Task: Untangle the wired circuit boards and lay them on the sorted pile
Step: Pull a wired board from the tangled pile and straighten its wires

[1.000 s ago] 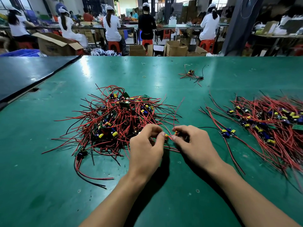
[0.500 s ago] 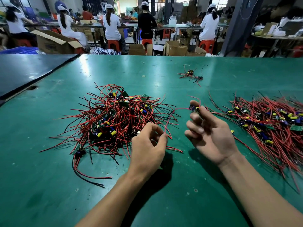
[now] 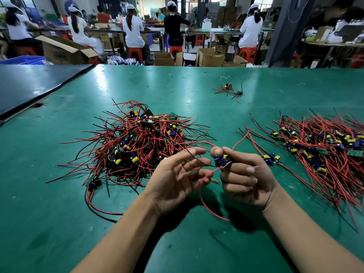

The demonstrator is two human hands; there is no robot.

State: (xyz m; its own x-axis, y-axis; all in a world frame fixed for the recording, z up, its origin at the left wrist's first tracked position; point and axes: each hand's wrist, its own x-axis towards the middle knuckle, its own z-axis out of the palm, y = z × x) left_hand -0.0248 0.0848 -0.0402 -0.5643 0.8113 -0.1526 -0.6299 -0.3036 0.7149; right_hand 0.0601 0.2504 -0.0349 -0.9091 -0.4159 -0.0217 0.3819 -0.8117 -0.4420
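Tangled heap [image 3: 137, 150] left, sorted pile [image 3: 325, 154] right

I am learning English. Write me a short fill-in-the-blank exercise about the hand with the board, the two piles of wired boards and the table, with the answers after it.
1. The right hand pinches a small circuit board whose wires are red and ____.
2. The tangled pile lies on the person's ____ side.
3. The sorted pile lies on the table, whose top is ____ in colour.

Answers: black; left; green.
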